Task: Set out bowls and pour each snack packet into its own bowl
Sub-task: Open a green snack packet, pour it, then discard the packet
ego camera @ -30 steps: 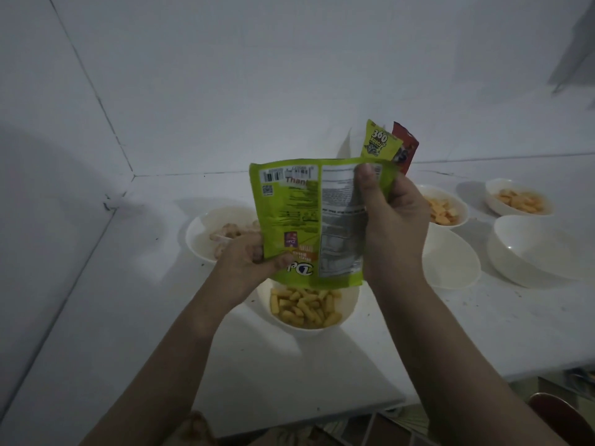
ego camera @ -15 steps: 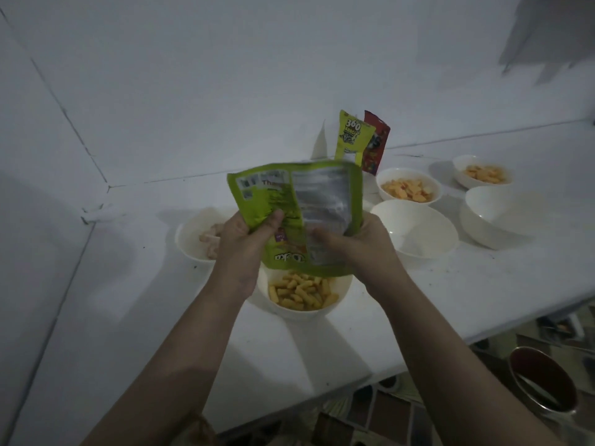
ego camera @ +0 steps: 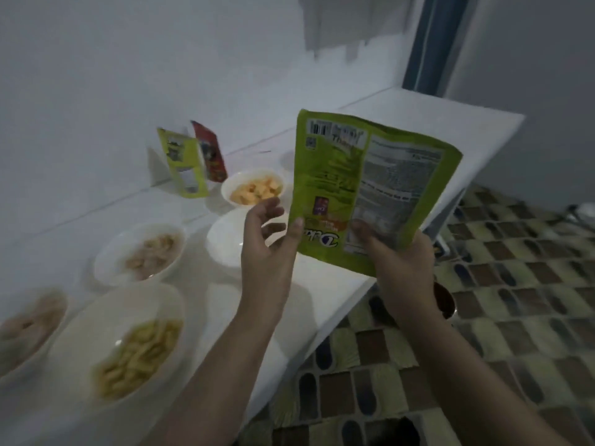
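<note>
My right hand (ego camera: 399, 265) grips the lower right corner of a green snack packet (ego camera: 360, 188), held upside down above the table's front edge. My left hand (ego camera: 267, 249) is beside the packet's lower left edge, thumb touching it, fingers spread and off it. A white bowl (ego camera: 96, 310) at the lower left holds yellow stick snacks. An empty white bowl (ego camera: 225, 239) sits just behind my left hand. Another bowl (ego camera: 106, 262) holds pale pieces, and a bowl (ego camera: 231, 185) further back holds orange cubes.
A green packet (ego camera: 185, 162) and a red packet (ego camera: 211, 152) stand against the wall. A further bowl (ego camera: 54, 304) with pale snack is cut off at the left edge. The white table (ego camera: 418, 123) ends at the right above a tiled floor (ego camera: 515, 284).
The view has swung right, so the bowls now lie to the left. The packet has left the spot above the yellow-snack bowl. My left hand has let go; the right holds its corner.
</note>
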Demonstrator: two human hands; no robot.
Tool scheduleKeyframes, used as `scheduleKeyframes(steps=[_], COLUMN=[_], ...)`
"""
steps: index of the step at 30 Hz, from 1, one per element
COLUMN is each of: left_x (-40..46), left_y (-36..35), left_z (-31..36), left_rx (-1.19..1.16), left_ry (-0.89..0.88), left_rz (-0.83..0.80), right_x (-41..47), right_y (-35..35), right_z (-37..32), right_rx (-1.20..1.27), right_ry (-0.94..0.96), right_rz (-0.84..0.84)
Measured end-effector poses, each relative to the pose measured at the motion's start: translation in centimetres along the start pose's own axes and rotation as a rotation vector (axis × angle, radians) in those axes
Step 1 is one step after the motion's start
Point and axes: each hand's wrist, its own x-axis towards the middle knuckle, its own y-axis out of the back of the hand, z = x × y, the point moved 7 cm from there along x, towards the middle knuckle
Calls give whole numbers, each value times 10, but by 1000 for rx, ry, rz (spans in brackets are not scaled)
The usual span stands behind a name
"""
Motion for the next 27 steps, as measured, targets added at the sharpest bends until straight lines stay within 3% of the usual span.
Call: scheduleKeyframes(steps=[7,13,22,27], left_x=[1,2,3,1], left_y=[-223,-377,-456,-463], left_z=[-80,-168,-357,-496], left_rx=[22,57,332,428], left_ry=[93,238,497,575], left_rz=[-178,-358,-507,-557], right_x=[99,163,180,176], right_y=[198,350,450,473], right_z=[27,106,312,464], right_rx=[-240,-402,-480,-326], right_ry=[5,-190,-750,-996], right_rz=[241,362,365,409])
